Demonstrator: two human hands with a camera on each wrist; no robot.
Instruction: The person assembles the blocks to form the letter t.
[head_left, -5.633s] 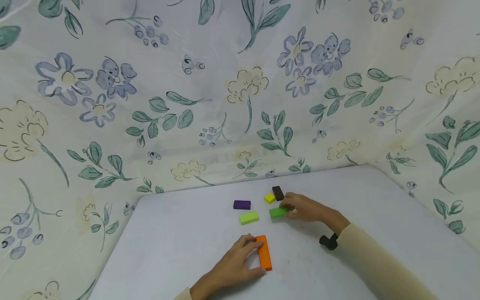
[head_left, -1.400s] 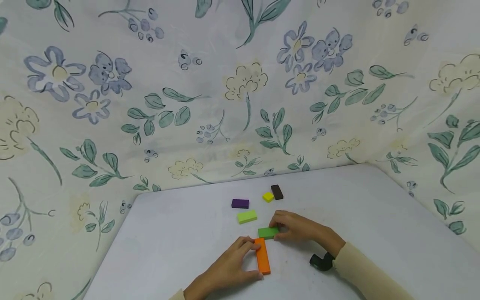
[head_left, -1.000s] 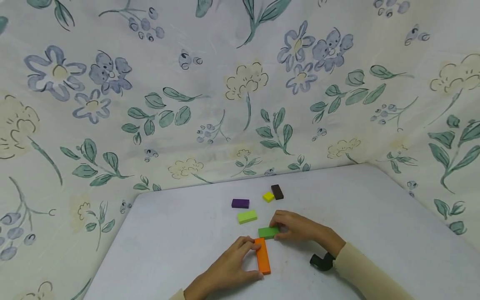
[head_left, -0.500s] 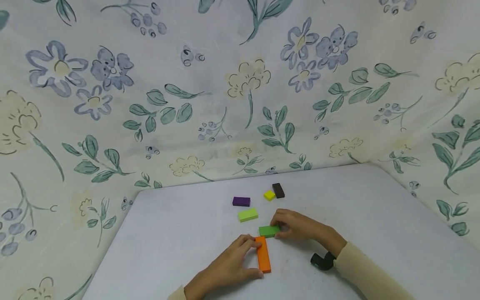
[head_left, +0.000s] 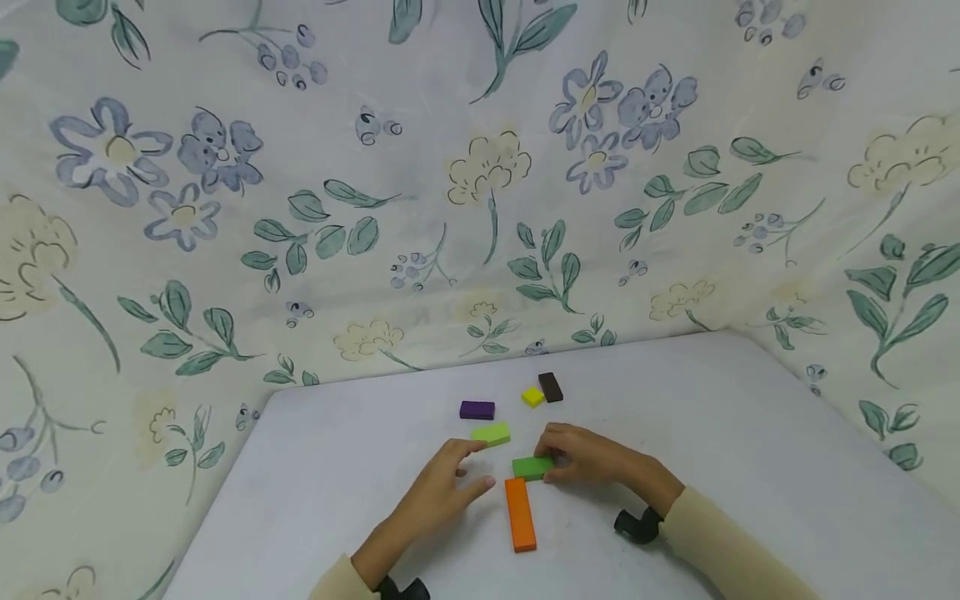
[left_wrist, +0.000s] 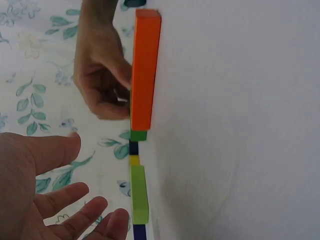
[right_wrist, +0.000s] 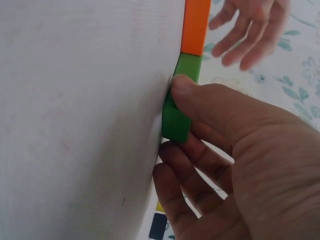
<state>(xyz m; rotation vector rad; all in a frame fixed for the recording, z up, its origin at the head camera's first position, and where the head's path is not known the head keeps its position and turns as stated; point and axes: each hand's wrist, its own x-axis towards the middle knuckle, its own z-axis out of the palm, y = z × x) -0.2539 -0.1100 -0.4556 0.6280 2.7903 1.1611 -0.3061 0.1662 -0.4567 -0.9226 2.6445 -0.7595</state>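
My right hand (head_left: 588,457) pinches the green block (head_left: 529,468) between thumb and fingers; the block lies flat on the table, its left end at the far end of the orange block (head_left: 521,515). In the right wrist view the thumb presses the side of the green block (right_wrist: 177,120). My left hand (head_left: 435,492) hovers left of the orange block, fingers spread and holding nothing. Its index fingertip overlaps the near edge of the lime block (head_left: 491,433) in the head view. In the left wrist view the left hand's fingers (left_wrist: 70,192) are apart from the blocks.
Behind these lie a purple block (head_left: 477,410), a small yellow block (head_left: 532,397) and a dark brown block (head_left: 551,387) on the white table (head_left: 315,467). A flowered curtain (head_left: 420,208) borders the table's far side. Black wrist cameras (head_left: 637,527) sit on both wrists.
The green block came toward me from farther back to meet the orange block's end, with my right hand on it. My left hand has just released the orange block and moved away toward the lime block.
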